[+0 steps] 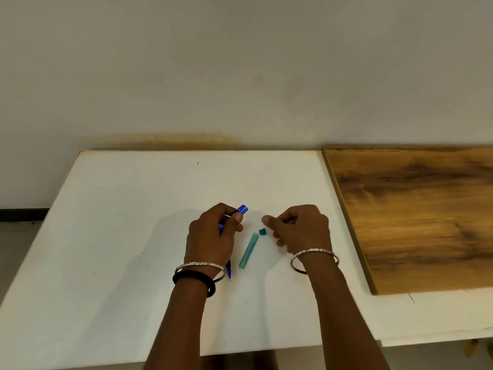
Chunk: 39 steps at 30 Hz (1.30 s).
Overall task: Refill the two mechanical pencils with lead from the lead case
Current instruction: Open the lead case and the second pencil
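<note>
My left hand (213, 236) grips a blue mechanical pencil (241, 210); its top end sticks out past my thumb and its tip shows below my wrist. A teal lead case (249, 250) lies open on the white table (120, 209) between my hands, with its small teal cap (262, 231) loose beside its upper end. My right hand (298, 228) hovers just right of the cap with thumb and forefinger pinched; whether a lead is between them is too fine to tell. Only one pencil shows clearly.
A brown wooden board (416, 214) lies on the table at the right. A plain wall rises behind the table. The table's left and front edges are close by.
</note>
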{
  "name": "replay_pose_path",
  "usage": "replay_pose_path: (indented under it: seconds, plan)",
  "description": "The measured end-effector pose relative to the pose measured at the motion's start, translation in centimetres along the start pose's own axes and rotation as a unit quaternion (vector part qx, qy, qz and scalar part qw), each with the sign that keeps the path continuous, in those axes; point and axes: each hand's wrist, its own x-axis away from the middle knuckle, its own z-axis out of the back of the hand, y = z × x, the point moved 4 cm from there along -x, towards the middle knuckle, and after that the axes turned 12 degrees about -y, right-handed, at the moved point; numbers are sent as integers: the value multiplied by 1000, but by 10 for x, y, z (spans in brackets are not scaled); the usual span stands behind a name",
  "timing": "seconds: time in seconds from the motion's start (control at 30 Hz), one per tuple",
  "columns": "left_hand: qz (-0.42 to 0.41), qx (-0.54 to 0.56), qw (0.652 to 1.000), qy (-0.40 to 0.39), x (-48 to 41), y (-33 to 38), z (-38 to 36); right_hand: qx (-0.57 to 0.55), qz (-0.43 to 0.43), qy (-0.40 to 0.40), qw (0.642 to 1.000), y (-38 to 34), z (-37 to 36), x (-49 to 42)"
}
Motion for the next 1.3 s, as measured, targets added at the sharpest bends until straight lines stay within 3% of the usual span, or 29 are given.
replay_pose_path:
  seconds: [0.13, 0.4, 0.8, 1.03, 1.1, 1.17, 1.3]
  plan:
    - [0, -2, 1000, 12, 0, 0, 1, 73, -82, -100, 989, 2, -33, 5]
    - [0, -1, 1000, 9, -1, -6, 3, 84, -136, -59, 985, 3, -44, 2]
    - [2, 5, 1000, 1, -1, -6, 4, 168, -21, -13, 985, -9, -53, 7]
    - [7, 10, 1000, 2, 1, -5, 6, 176, -10, -19, 984, -10, -53, 7]
    - [6, 17, 1000, 3, 1, -5, 7, 130, -20, -33, 991, -8, -47, 6]
    - [8, 28, 1000, 3, 1, -5, 7, -6, -18, -54, 998, -9, -36, 6]
    - [19, 94, 995, -21, 0, -4, 5, -281, 45, -70, 956, -16, -13, 6]
